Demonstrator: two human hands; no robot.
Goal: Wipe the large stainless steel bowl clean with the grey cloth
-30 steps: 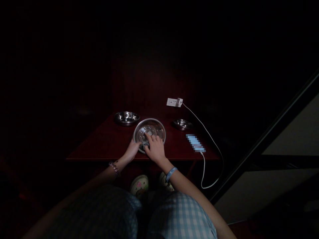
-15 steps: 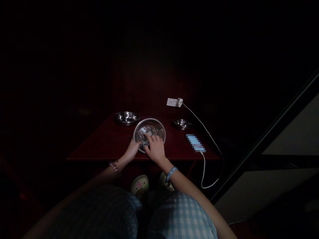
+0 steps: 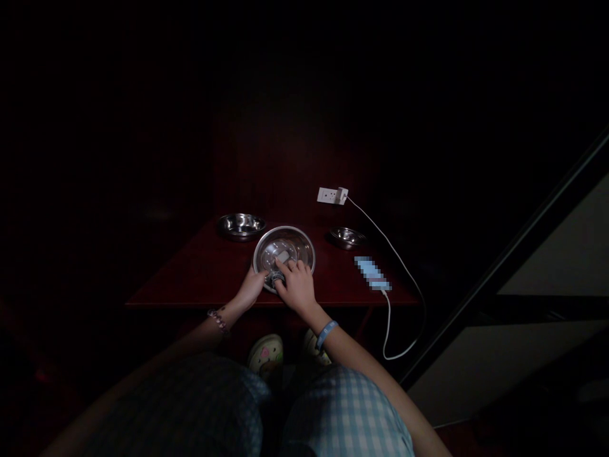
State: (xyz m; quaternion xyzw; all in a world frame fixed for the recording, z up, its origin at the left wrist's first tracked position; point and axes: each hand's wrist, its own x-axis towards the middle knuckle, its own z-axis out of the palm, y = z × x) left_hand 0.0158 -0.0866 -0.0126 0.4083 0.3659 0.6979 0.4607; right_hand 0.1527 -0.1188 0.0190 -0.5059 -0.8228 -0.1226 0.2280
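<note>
A round stainless steel bowl (image 3: 307, 251) is tipped toward me above the front of the dark red table. My left hand (image 3: 251, 287) grips its left rim, thumb on the inside and fingers hidden behind. Inside the bowl, my right hand (image 3: 299, 287) bends its fingers toward the inner wall. Between its thumb and the bowl's lower left side is a small grey, wiry wad (image 3: 275, 277) that looks like a steel wool scrubber. The right fingers partly cover the wad, and dim light blurs its edges.
Another steel bowl (image 3: 242, 226) stands at the table's back left and a smaller one (image 3: 347, 238) at the back right. A blurred phone (image 3: 372, 273) lies on the right, its white cable (image 3: 394, 247) looping to a wall socket (image 3: 328, 195). The table's front edge (image 3: 181, 306) is near my knees.
My right fingers have shifted very slightly inside the bowl, with the wad still by the thumb. The left hand's hold and the other things look the same.
</note>
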